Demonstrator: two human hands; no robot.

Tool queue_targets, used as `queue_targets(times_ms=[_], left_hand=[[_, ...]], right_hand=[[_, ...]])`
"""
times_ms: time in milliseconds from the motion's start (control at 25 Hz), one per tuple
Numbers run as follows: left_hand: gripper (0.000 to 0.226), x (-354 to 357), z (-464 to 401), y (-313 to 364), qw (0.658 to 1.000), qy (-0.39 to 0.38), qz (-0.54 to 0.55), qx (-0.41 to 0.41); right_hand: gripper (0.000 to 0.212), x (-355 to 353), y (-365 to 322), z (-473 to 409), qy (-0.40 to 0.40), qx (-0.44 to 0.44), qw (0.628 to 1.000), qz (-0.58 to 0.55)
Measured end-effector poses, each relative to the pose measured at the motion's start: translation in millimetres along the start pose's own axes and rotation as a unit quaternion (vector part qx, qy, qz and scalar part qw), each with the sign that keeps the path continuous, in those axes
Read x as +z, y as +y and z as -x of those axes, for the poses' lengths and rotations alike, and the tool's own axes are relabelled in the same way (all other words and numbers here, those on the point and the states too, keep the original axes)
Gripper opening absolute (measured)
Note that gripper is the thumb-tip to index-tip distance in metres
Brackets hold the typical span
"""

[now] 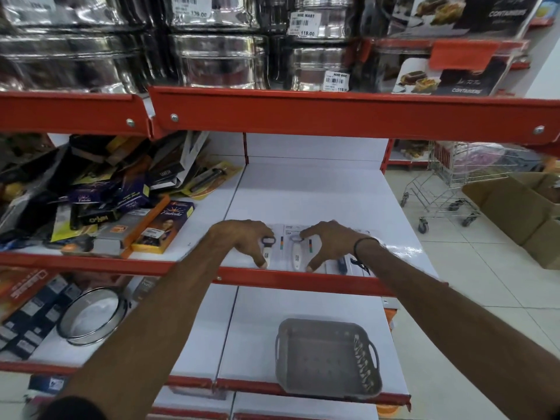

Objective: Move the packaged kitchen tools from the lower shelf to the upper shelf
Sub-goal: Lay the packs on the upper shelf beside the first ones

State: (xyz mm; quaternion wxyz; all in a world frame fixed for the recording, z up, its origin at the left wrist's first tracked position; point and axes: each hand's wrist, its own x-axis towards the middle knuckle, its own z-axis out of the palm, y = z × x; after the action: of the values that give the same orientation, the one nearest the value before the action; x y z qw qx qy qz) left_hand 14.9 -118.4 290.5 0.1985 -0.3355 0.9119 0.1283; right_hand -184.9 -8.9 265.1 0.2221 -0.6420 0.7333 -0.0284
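Observation:
Flat white-carded kitchen tool packages lie side by side on the white middle shelf, near its red front edge. One shows a black-headed tool with a white handle, the one beside it a white-handled tool. A third package with a dark blue tool lies partly under my right wrist. My left hand rests fingers-down on the left package. My right hand presses on the right one, fingertips touching the cards. Neither hand has lifted a package.
A jumble of boxed and carded tools fills the left of this shelf. Steel tins stand on the shelf above. Below lie a grey plastic basket and a round sieve. A trolley and cardboard boxes stand on the floor at right.

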Motion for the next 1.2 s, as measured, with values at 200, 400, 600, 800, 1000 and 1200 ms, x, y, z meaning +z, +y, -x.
queue_targets(times_ms=[200, 400, 600, 800, 1000, 1200], left_hand=[[0.104, -2, -6, 5, 0.999, -0.029, -0.003, -0.014], [0.096, -4, -14, 39, 0.999, 0.020, 0.017, 0.045], [0.082, 7, -24, 54, 0.998, 0.017, 0.020, 0.050], [0.080, 6, -28, 56, 0.999, 0.025, 0.000, 0.039], [0.080, 5, -29, 57, 1.000, 0.020, -0.004, 0.024], [0.080, 2, -32, 61, 0.999, 0.009, -0.030, 0.014]], right_hand=[[0.098, -13, -7, 11, -0.010, -0.006, 0.999, 0.041], [0.102, -39, 25, 25, -0.021, 0.033, 0.993, 0.109], [0.089, -27, 51, 39, -0.033, 0.066, 0.995, 0.072], [0.085, -18, 45, 30, -0.016, 0.043, 0.997, 0.060], [0.084, -17, 37, 28, -0.015, 0.031, 0.998, 0.055], [0.094, -28, 34, 35, -0.022, 0.024, 0.997, 0.069]])
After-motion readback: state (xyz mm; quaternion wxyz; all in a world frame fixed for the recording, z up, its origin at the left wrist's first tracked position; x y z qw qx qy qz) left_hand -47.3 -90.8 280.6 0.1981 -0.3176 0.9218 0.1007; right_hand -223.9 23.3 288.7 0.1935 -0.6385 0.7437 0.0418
